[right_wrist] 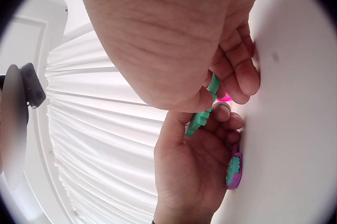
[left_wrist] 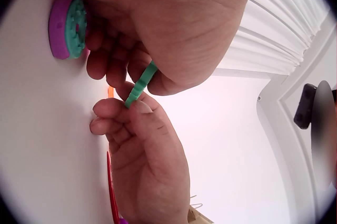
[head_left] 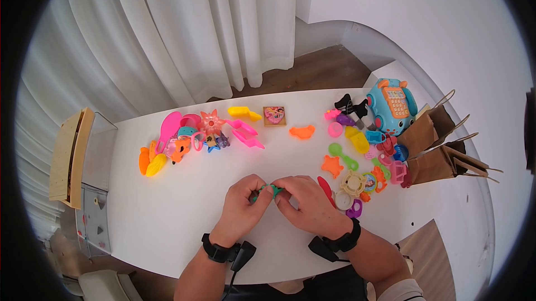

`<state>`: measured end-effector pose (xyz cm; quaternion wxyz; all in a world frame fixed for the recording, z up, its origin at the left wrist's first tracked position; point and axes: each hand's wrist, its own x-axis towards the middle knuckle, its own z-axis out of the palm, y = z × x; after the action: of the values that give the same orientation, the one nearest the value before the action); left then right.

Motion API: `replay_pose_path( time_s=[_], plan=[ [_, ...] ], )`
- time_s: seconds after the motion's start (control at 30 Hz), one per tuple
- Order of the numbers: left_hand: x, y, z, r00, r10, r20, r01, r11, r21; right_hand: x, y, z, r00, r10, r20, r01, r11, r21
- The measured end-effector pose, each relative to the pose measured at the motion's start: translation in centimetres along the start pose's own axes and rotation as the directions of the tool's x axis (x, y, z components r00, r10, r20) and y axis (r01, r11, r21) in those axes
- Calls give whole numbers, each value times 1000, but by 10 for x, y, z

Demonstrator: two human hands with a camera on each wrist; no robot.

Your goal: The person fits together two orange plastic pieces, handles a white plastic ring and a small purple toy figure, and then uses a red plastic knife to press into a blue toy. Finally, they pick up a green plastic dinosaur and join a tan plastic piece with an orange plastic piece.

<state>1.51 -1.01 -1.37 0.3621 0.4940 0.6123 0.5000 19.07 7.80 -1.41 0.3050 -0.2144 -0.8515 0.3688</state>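
Between my two hands is a thin green plastic piece with a bumpy, toothed edge [left_wrist: 140, 86]. In the head view my left hand [head_left: 245, 203] pinches its left end, thumb on top. My right hand [head_left: 304, 203] pinches the other end between thumb and fingers. The right wrist view shows the same green piece [right_wrist: 199, 121] held at a slant above the white table. On the table beside my left hand's fingers lies a round purple toy with a teal, knobbed face [left_wrist: 60, 26]; in the head view that hand mostly hides it.
Left on the white table [head_left: 167, 217] is a pile of toys with a pink paddle [head_left: 169, 129]. Toward the back lie a pink scoop [head_left: 245, 134] and an orange mold [head_left: 302, 132]. Several toys, a toy phone [head_left: 391, 105] and paper bags [head_left: 441, 161] crowd the right.
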Motion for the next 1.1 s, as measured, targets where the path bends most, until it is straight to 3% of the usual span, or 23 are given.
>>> replay_pose_path(
  time_s=[1.1],
  plan=[
    [0,-3,0,1000,-1,-1,1,1000,13,-1,2,1,1000,2,11,-2,1000,5]
  ],
)
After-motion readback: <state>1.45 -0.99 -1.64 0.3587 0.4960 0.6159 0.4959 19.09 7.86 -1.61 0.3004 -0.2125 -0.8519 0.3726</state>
